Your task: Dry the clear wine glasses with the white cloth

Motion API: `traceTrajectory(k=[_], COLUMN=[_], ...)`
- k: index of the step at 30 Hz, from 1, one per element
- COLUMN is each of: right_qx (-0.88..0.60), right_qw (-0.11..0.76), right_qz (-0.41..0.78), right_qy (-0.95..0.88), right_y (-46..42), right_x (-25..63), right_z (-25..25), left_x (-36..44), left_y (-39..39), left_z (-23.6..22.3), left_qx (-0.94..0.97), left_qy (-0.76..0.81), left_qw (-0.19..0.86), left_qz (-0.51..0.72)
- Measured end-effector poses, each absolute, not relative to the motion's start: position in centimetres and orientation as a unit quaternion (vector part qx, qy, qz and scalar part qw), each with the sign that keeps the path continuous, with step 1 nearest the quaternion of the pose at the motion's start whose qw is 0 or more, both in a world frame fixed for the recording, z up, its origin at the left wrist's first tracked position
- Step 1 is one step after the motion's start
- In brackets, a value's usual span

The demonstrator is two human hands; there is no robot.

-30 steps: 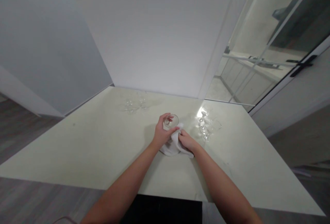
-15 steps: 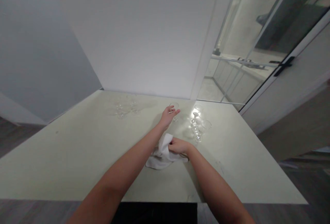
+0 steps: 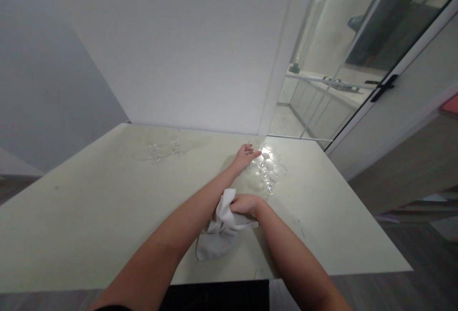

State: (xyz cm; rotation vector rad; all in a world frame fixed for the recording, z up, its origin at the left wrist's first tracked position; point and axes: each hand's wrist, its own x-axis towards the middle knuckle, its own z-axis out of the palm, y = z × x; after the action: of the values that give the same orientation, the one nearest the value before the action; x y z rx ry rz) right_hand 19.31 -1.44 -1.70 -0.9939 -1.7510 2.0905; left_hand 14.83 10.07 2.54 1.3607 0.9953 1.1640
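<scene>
My left hand is closed around a clear stemmed glass, whose rim shows above the fingers, at the left edge of a group of glasses. These clear glasses stand close together on the right part of the table, with light glinting off them. Whether the held glass's foot touches the table I cannot tell. Nearer to me, my right hand grips a white cloth, which hangs in folds below my left forearm. The right fingertips are tucked into the cloth and partly hidden.
More clear glasses stand at the far left of the pale table. A white wall rises along its back edge. To the right is a glass-paned door with a black handle.
My left hand has moved right with the glass, closer to the grouped glasses. The cloth in my right hand hangs further down toward me. The camera view has shifted slightly.
</scene>
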Motion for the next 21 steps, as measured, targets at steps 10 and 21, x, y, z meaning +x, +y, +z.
traceTrajectory(k=[10,21], right_qx=[-0.341,-0.344], right_qw=[0.155,0.161], right_qz=[0.730,0.723], right_qy=[-0.571,-0.577], right_y=[-1.21,-1.18], right_x=[19.16,19.05], right_z=[-2.42,-2.70], left_x=[15.32,15.16], left_y=[10.00,10.37], left_z=[2.53,2.05], left_qx=[0.584,0.572], left_qy=[0.416,0.408], left_qw=[0.514,0.527], left_qz=[0.471,0.478])
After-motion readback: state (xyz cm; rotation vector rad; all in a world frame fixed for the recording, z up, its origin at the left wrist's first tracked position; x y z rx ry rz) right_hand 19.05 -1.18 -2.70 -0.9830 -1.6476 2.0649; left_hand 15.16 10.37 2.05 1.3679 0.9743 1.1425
